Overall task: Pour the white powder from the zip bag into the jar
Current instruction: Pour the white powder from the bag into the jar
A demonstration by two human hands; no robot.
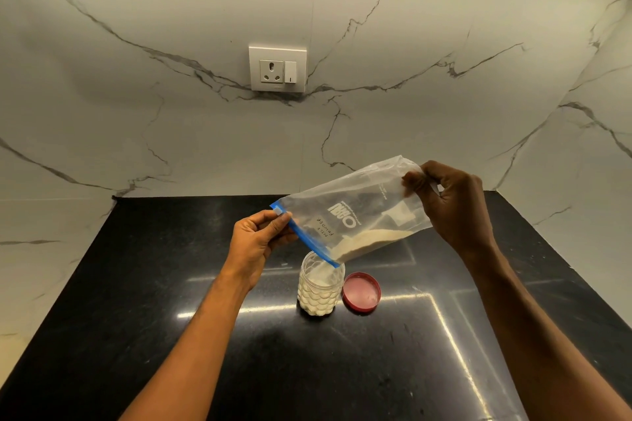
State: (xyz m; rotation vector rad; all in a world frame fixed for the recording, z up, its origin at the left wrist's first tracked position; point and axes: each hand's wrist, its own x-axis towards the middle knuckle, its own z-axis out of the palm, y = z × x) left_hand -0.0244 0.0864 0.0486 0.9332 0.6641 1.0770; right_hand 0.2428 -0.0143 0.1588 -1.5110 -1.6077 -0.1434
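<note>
Both hands pinch the zip bag (355, 212); its low corner should stay over the jar (321, 284), the right hand (451, 205) at two o'clock lifting slowly.

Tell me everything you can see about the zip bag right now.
The zip bag is clear, thin plastic with a blue zip strip along its mouth and white print reading upside down. It is tilted, mouth down, over the open jar, a stream of white powder running from its low corner. The left hand pinches the zip end; the right hand pinches the raised bottom edge. It touches nothing else.
</note>
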